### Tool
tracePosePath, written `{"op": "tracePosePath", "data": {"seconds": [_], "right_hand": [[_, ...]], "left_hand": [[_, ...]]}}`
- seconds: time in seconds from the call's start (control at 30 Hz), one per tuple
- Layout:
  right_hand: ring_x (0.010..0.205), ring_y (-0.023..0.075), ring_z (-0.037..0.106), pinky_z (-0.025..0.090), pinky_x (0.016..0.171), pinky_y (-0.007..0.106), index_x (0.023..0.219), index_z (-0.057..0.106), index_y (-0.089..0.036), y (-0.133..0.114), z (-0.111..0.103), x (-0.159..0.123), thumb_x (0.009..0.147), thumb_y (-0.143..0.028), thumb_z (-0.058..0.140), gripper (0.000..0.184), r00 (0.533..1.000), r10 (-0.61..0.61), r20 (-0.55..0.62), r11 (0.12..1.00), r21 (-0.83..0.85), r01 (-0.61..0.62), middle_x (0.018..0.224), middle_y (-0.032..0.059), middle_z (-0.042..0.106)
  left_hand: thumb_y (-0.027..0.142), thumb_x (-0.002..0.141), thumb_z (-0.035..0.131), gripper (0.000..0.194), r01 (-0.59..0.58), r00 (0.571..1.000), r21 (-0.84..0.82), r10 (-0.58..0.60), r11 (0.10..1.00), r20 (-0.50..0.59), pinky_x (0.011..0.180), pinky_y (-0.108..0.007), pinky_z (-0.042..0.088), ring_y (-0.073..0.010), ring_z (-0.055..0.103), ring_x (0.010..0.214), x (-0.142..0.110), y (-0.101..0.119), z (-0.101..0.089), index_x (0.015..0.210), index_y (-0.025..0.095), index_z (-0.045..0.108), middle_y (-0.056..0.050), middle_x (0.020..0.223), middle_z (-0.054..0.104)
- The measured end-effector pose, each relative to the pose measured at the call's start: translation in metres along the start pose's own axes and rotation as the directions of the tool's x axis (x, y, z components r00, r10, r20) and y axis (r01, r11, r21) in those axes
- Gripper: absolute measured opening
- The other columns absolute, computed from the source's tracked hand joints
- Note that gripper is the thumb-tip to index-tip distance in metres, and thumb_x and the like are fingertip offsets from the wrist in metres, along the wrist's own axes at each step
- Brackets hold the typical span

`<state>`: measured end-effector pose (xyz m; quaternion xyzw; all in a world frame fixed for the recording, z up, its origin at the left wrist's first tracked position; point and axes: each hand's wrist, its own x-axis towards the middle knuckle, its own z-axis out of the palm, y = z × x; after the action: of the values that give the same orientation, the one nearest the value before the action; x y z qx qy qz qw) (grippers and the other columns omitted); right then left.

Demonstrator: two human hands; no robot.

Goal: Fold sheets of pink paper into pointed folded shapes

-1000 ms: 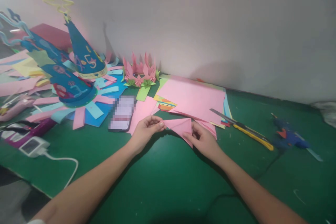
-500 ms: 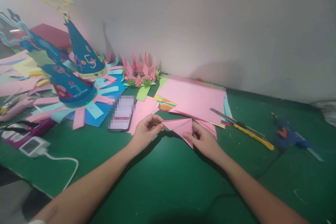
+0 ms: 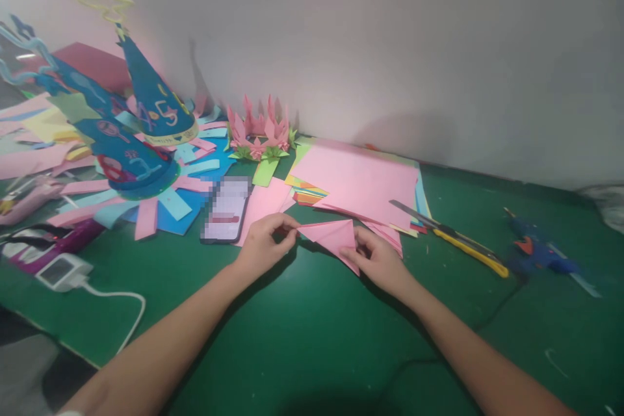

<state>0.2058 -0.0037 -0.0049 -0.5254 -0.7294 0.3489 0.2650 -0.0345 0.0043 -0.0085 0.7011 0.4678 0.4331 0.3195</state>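
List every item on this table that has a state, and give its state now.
Folded pink paper: creased into a triangle, held in both hands
Left hand: pinching the pointed tip
Right hand: gripping the wide end
Phone: lying flat, screen lit
Utility knife: lying down, blade extended
Glue gun: on its side; power unclear
Pink crown: assembled, points up
Pink sheets: flat, stacked unevenly

The folded pink paper [image 3: 331,235] makes a lopsided triangle just off the middle of the view, toward five o'clock. Its narrow tip points to nine o'clock, one corner sits near one o'clock, and another reaches down toward five. A crease slants from the upper corner toward eight o'clock (the side at three o'clock is partly covered).
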Motion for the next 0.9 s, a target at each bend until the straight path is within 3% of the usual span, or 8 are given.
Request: {"op": "tracePosePath", "data": {"seconds": [0.13,0.33,0.53,0.67,0.9], "right_hand": [[0.056,0.0138,0.041,0.034,0.052,0.026,0.082,0.056,-0.02,0.001,-0.001,-0.001,0.08,-0.037,0.053,0.017,1.0,0.005,0.01,0.999,0.041,-0.005,0.064,-0.003,0.047],[0.067,0.0176,0.053,0.04,0.058,0.028,0.09,0.059,-0.02,0.006,-0.001,0.0,0.08,-0.035,0.053,0.019,0.999,0.004,0.036,0.995,0.095,-0.008,0.08,0.0023,0.061],[0.071,0.0183,0.056,0.043,0.061,0.029,0.089,0.059,-0.02,0.006,-0.001,0.0,0.08,-0.033,0.053,0.017,0.999,0.005,0.034,0.996,0.087,-0.008,0.083,0.0031,0.063],[0.071,0.0177,0.056,0.043,0.06,0.028,0.09,0.06,-0.02,0.005,-0.001,0.0,0.08,-0.033,0.053,0.017,0.999,-0.012,0.03,0.996,0.088,0.009,0.082,0.0024,0.063],[0.068,0.0167,0.054,0.041,0.059,0.027,0.09,0.06,-0.02,0.008,-0.001,0.0,0.08,-0.033,0.053,0.018,1.0,-0.007,0.03,0.999,0.044,0.006,0.08,0.0015,0.063]], "left_hand": [[0.019,0.076,0.059,0.009,0.149,0.985,-0.197,-0.128,0.969,0.117,0.066,-0.024,0.052,-0.0128,0.064,0.069,0.003,0.0,-0.003,0.08,0.013,0.062,-0.005,0.075,0.066],[0.027,0.07,0.07,0.021,0.432,0.894,-0.364,-0.338,0.825,0.294,0.066,-0.025,0.052,-0.0118,0.064,0.065,0.009,0.002,-0.011,0.08,0.012,0.06,-0.003,0.069,0.066],[0.032,0.068,0.074,0.031,0.458,0.877,-0.411,-0.326,0.788,0.354,0.07,-0.025,0.05,-0.0122,0.063,0.072,0.009,0.006,-0.013,0.087,0.011,0.06,-0.003,0.076,0.066],[0.034,0.067,0.075,0.034,0.444,0.885,-0.362,-0.34,0.819,0.317,0.059,-0.02,0.046,-0.0091,0.06,0.064,0.008,0.005,-0.009,0.086,0.012,0.059,-0.001,0.072,0.063],[0.037,0.067,0.074,0.034,0.49,0.858,-0.305,-0.389,0.817,0.337,0.053,-0.019,0.044,-0.0092,0.06,0.058,0.009,0.004,-0.01,0.085,0.011,0.06,-0.002,0.066,0.065]]}}
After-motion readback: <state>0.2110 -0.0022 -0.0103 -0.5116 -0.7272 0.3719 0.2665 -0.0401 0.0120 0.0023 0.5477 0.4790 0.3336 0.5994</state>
